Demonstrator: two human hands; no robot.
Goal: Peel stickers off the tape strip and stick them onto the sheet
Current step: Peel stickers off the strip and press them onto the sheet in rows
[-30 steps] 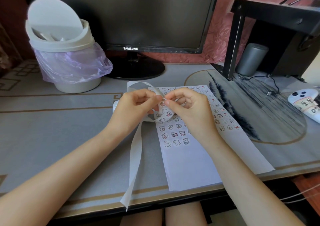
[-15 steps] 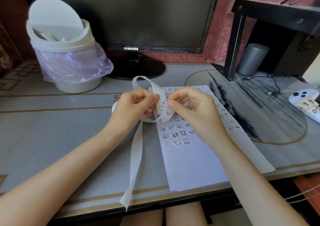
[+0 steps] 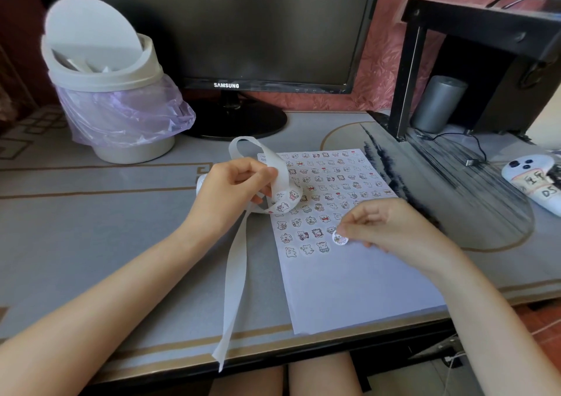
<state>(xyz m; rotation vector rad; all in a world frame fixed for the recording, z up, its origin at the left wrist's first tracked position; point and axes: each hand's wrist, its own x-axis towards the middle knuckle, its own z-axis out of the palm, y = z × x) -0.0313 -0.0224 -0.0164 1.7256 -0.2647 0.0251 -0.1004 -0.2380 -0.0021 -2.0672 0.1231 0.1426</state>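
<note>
Now left grip (image 3: 233, 189) pinches tape strip (image 3: 236, 274), right grip (image 3: 391, 225) pinches sticker (image 3: 339, 238) at sheet (image 3: 349, 289); bin (image 3: 103, 73) holds purple bag (image 3: 127, 113).

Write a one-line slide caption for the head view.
Left hand holds the tape strip while the right hand pinches a round sticker over the sheet.
</note>
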